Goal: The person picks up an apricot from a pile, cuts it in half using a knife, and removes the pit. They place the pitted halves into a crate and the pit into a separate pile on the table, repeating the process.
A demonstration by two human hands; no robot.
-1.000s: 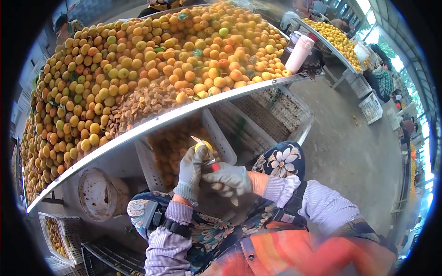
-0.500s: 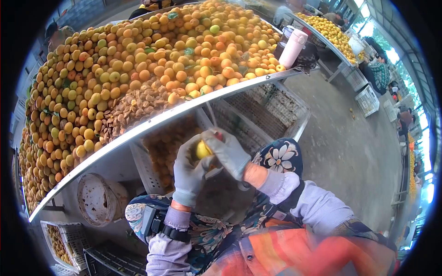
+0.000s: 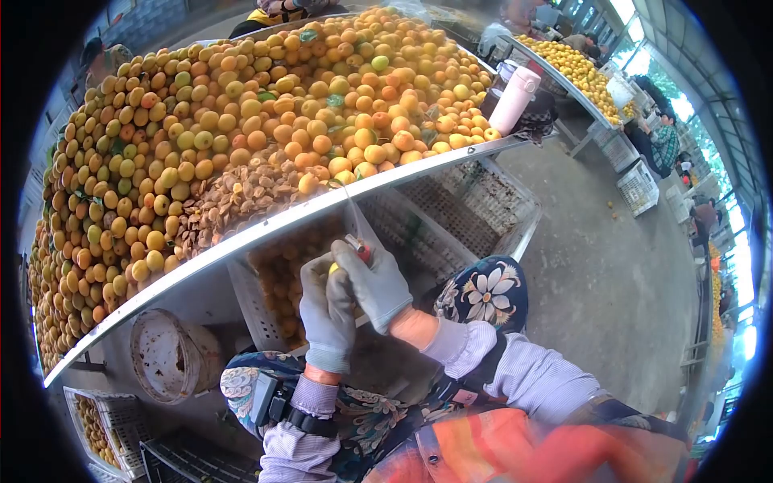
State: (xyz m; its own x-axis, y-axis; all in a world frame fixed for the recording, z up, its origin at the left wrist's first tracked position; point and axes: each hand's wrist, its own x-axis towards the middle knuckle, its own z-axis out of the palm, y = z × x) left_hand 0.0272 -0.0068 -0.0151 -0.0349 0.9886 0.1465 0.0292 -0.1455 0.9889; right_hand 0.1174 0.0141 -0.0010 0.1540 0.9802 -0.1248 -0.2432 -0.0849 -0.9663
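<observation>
In the head view, my left hand (image 3: 328, 314), in a grey glove, is closed around a yellow apricot (image 3: 333, 267); only a sliver of the fruit shows between the gloves. My right hand (image 3: 374, 283), also gloved, presses against it and grips a small red-handled tool with a metal end (image 3: 358, 248). The tool's working part is hard to make out. Both hands are just below the white table edge (image 3: 282, 211), over a crate of apricots (image 3: 282, 294). Beyond that edge lie a heap of brown pits (image 3: 233, 197) and a large pile of apricots (image 3: 241, 129).
A pink bottle (image 3: 514, 101) stands at the table's right corner. Beneath the table are a white crate (image 3: 503, 205) and a stained bucket (image 3: 165, 354). At lower left sits another fruit crate (image 3: 101, 431). Other people work around further tables (image 3: 596, 109).
Both hands have shifted slightly left and down, closing over the apricot so less of it shows. More of the red-handled tool's metal end is now visible.
</observation>
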